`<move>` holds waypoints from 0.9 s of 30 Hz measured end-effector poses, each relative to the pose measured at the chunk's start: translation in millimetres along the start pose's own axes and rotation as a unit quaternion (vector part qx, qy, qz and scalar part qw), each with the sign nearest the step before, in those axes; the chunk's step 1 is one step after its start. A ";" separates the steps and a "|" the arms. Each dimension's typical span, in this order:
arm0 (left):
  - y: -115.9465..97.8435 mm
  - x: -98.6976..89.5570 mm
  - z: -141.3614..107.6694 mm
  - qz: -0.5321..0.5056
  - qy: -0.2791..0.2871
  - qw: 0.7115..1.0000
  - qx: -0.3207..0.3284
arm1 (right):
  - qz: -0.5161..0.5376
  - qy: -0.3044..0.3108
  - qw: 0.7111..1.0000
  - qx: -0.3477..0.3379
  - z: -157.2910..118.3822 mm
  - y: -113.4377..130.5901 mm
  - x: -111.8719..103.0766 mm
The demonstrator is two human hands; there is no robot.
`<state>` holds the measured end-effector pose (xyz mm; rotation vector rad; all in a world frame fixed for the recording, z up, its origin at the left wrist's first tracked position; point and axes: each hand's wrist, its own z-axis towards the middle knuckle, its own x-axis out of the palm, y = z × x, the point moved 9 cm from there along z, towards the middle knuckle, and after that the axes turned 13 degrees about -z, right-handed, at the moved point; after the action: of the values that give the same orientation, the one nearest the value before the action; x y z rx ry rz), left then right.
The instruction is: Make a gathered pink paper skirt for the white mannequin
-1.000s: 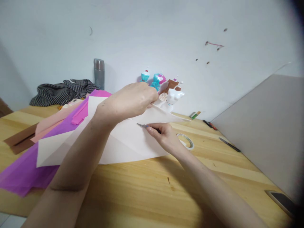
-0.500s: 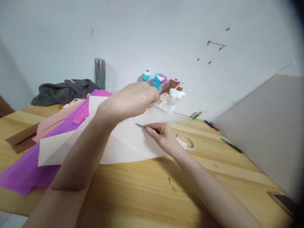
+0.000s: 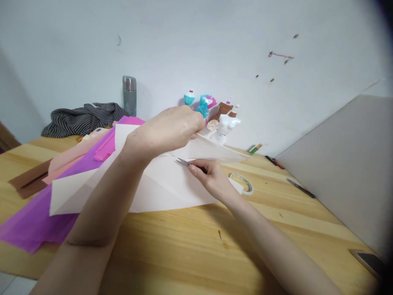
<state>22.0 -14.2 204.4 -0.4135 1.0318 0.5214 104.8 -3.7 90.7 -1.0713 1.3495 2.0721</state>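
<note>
A large sheet of white paper lies across the wooden table, with a slit running in from the right. My left hand reaches over it, fingers closed on the lifted strip beyond the slit; the fingertips are mostly hidden behind the hand. Small scissors are in my right hand, their blades slightly parted and pointing left by the inner end of the slit. The handles are largely covered by my fingers. Purple paper sticks out beneath the white sheet.
Small dress-form figures in paper clothes stand along the wall. A tape roll rests right of the sheet, and a craft knife farther right. A grey flask, striped cloth and brown paper are left; a phone lies front right.
The scissor blades have parted from nearly closed to slightly open. My left hand keeps its hold on the strip, and both arms are almost where they were.
</note>
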 end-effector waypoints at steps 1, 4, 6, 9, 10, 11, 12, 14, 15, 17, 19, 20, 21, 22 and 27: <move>0.0 -0.3 -0.1 0.002 0.000 1.000 -0.001 | -0.005 0.003 1.000 0.004 0.0 0.1 0.1; -0.3 -1.3 -0.1 0.003 0.001 1.000 -0.004 | -0.007 0.009 1.000 0.016 0.0 -0.9 -0.2; -0.4 -1.1 0.1 -0.003 0.004 1.000 -0.008 | -0.002 0.008 1.000 0.018 0.2 -0.8 -1.0; -0.2 0.7 0.7 -0.009 0.015 1.000 -0.017 | 0.007 0.013 1.000 0.013 1.5 2.5 -0.5; -0.3 1.2 0.8 -0.008 0.017 1.000 -0.019 | 0.008 0.015 1.000 0.008 2.3 4.8 0.0; -0.6 1.6 0.8 -0.007 0.020 1.000 -0.019 | 0.008 0.017 1.000 0.001 3.3 7.5 0.5; -1.0 1.5 0.7 -0.004 0.019 1.000 -0.018 | 0.005 0.017 1.000 -0.007 4.4 10.4 0.9; -2.0 0.4 0.4 0.002 0.015 1.000 -0.012 | -0.002 0.013 1.000 -0.025 7.1 16.0 1.1; -2.6 -0.4 0.2 0.005 0.011 1.000 -0.009 | -0.005 0.010 0.999 -0.034 8.6 18.3 1.0; -3.1 -1.7 -0.1 0.011 0.005 1.000 -0.005 | -0.004 0.007 0.999 -0.049 11.3 21.6 1.4; -2.6 -2.0 -0.2 0.014 0.004 1.000 -0.005 | -0.002 0.005 0.998 -0.062 13.5 23.6 1.9; -2.3 -1.9 -0.2 0.013 0.005 1.000 -0.005 | -0.004 0.005 0.998 -0.064 14.3 23.7 2.1; -2.0 -1.8 -0.1 0.012 0.005 1.000 -0.004 | -0.007 0.004 0.998 -0.063 15.0 23.3 2.2; -1.9 -2.0 0.0 0.012 0.005 1.000 -0.002 | -0.010 0.003 0.998 -0.061 15.4 22.7 2.1; -3.3 -5.4 -0.1 0.009 -0.010 1.000 0.010 | -0.020 0.002 0.999 -0.048 16.6 20.4 2.1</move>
<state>21.6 -18.1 209.4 -0.3804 1.0221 0.5292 83.0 2.5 104.1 -1.1335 1.2306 2.1260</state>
